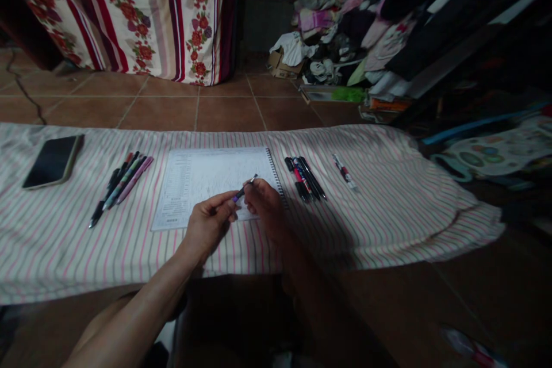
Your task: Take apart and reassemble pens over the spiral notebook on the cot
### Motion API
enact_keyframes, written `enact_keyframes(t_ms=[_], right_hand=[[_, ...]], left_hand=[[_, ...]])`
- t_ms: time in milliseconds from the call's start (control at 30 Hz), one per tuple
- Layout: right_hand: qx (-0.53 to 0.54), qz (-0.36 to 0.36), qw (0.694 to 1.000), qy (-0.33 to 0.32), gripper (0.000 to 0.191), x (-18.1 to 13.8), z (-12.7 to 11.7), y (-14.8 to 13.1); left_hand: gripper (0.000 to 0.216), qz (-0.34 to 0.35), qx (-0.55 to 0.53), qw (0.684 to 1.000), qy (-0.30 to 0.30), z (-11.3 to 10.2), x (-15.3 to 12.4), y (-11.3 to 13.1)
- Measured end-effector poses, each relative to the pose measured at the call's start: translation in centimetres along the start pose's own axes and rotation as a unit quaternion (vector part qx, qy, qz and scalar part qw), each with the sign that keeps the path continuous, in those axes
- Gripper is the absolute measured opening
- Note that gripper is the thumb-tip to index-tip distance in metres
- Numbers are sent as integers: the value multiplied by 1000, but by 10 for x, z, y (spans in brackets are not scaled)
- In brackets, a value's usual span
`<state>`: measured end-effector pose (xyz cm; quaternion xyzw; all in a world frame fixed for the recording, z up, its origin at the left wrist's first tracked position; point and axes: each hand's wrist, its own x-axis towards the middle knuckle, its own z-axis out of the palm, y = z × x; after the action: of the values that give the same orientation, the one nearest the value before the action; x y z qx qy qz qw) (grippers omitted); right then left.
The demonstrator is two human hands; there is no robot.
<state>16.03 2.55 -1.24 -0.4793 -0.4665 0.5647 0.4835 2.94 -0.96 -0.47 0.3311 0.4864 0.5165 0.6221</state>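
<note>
My left hand [211, 213] and my right hand [263, 198] meet over the near right part of a spiral notebook [207, 169]. Both are closed on one dark pen [244, 191] with a purple part near my left fingers. The pen's metal end points up and away, past my right fingers. Left of the notebook lies a group of several pens [123, 181], one of them pink. On its right side is another group of pens [306, 178], dark with some red. A single white and red pen [345, 172] lies farther right.
A phone [54, 162] lies at the left on the striped cloth [388, 195] that covers the table. Beyond are a tiled floor [228, 112], a flowered curtain [142, 17] and a heap of clothes [345, 29] with a cardboard box [284, 66].
</note>
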Motion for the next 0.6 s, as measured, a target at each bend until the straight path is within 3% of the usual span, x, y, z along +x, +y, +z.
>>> enact_keyframes(t_ms=[100,200,333,500,600], right_hand=[[47,-2,998,-41,40,-2,-3,-3],[67,-13,996,-54,32,-3,-5,-2],[46,-18,998,-28,21,-2,-4,-2],[-36,-35,999,12,25,-2,0,-2],[-23,-32,999,5,27,-3,0,-3]], left_hand=[[32,-4,-20,1000,-4,2,-2,3],[32,6,-2,1000,-5,4,-4,9],[33,25,43,999,0,4,-6,13],[29,26,53,998,3,4,-5,10],[29,25,33,999,5,3,-4,6]])
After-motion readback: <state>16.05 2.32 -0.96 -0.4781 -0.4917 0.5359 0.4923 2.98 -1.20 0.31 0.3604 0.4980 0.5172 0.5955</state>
